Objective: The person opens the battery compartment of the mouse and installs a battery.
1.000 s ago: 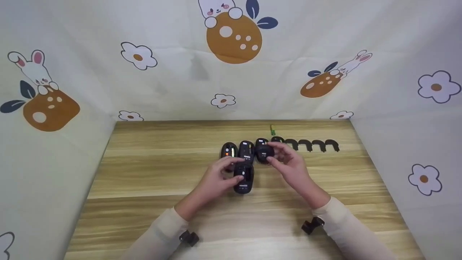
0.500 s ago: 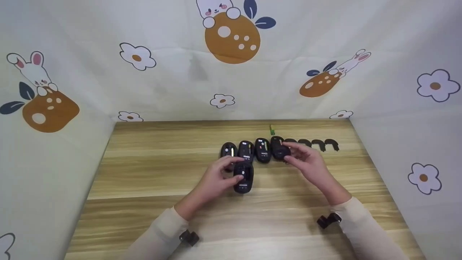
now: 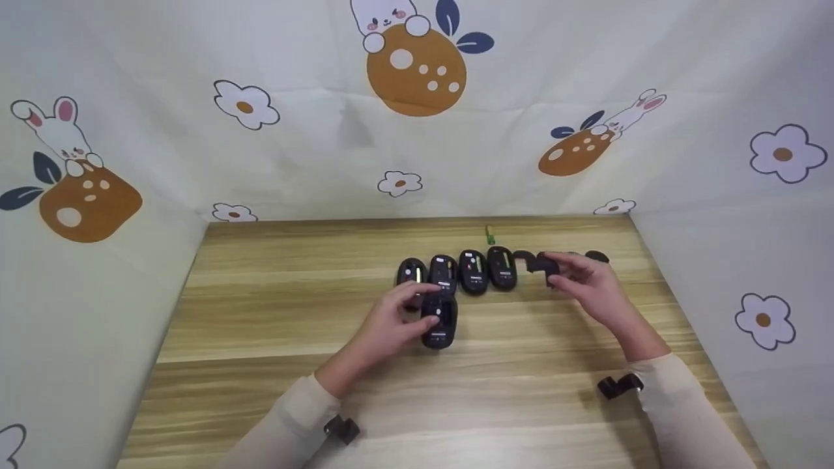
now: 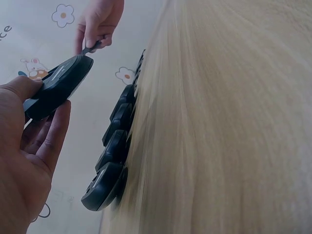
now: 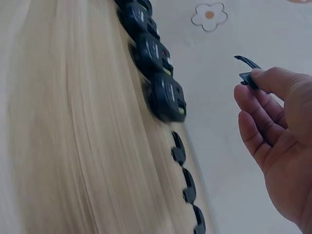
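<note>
Between thumb and fingers, my left hand [image 3: 388, 316] grips a black computer mouse [image 3: 439, 329] turned underside up. Its battery bay shows as a dark hollow. In the left wrist view this mouse [image 4: 61, 87] is held tilted, above the table. My right hand [image 3: 593, 286] pinches a thin curved black battery cover [image 5: 247, 80] by its edge, with the other fingers [image 5: 253, 131] loosely bent below. From above, the held cover [image 3: 545, 267] overlaps the row of loose battery covers [image 3: 523, 258], partly hidden by the hand.
Several overturned black mice [image 3: 473, 272] stand in a row with batteries showing in their open bays. A green-and-yellow battery [image 3: 490, 235] lies behind them. More covers [image 5: 189, 187] continue the row to the right. Patterned cloth walls [image 3: 313, 143] border the wooden table [image 3: 260, 391].
My right hand has moved right, carrying the cover from over the third mouse, past the fourth, to above the loose covers. My left hand keeps its grip on the mouse in place.
</note>
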The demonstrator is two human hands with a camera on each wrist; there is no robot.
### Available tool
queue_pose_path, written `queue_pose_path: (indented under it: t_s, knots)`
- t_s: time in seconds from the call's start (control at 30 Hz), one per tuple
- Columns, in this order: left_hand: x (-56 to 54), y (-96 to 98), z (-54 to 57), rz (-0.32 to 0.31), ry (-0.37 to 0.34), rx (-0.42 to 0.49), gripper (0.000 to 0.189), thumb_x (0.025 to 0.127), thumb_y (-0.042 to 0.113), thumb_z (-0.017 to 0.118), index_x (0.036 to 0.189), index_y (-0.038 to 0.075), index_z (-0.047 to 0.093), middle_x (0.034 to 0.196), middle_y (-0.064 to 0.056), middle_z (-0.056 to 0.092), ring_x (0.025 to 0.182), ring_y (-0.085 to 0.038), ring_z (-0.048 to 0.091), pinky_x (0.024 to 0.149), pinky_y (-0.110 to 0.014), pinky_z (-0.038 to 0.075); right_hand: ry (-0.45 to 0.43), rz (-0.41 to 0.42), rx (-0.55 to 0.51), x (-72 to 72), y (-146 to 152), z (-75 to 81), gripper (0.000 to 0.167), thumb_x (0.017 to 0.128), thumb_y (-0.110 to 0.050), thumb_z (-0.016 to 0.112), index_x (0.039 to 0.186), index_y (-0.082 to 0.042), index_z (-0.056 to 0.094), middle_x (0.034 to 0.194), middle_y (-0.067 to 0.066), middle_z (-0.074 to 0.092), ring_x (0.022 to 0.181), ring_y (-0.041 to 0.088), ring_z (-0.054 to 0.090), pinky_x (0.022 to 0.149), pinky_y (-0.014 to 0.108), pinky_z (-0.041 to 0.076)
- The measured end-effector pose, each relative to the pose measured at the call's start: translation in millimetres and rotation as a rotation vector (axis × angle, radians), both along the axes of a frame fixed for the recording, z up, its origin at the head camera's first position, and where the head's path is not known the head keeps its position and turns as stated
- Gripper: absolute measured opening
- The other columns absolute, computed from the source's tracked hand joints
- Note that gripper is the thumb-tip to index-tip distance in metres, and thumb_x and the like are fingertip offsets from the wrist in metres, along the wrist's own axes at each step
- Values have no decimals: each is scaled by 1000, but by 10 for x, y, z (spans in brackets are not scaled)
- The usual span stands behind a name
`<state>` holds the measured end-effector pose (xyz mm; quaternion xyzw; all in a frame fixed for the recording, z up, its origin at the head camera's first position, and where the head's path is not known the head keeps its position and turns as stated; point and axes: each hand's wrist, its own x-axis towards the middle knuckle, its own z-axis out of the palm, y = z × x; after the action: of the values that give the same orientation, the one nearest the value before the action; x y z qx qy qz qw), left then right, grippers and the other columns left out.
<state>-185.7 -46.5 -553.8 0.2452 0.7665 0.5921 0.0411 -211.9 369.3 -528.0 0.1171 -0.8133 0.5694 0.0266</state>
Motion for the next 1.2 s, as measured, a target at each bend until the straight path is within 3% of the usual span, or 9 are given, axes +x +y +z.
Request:
queue_pose_path:
  t_s: [0.17,0.5,0.77,1.1,1.2]
  knots:
    - [6,-5,4,9,7,-3,50,94,12,88,141,19,74,126,-1,71,112,-31,69,95,-58,63,19,-30,74,-56,176,-21,41,97,7,80,138,4,73,103,28,73,86,11,73,76,19,62]
    - [-2,-25,-12,10,0,2,49,95,14,88,142,22,74,130,-2,71,113,-33,68,93,-57,64,11,-83,135,-154,521,-48,43,99,4,79,141,7,70,106,28,74,85,6,72,73,20,62]
    - [-7,-31,-27,5,3,-2,51,94,13,88,142,21,73,131,0,71,113,-32,70,91,-53,66,-94,-114,157,-234,819,-126,47,102,1,77,147,9,64,116,27,69,97,7,73,83,22,64]
    - [-12,-26,-27,2,-7,28,49,95,11,87,142,19,74,130,-3,70,111,-33,69,88,-49,66,-106,-174,289,-256,1108,-46,47,105,0,72,150,10,60,111,25,69,89,4,68,75,16,59]
    - [-10,-24,-30,4,-3,29,48,96,12,87,141,18,74,129,-4,70,111,-32,68,87,-46,66,-114,-185,305,-307,1270,-120,49,106,-4,74,152,7,60,112,20,71,90,3,68,76,16,60]
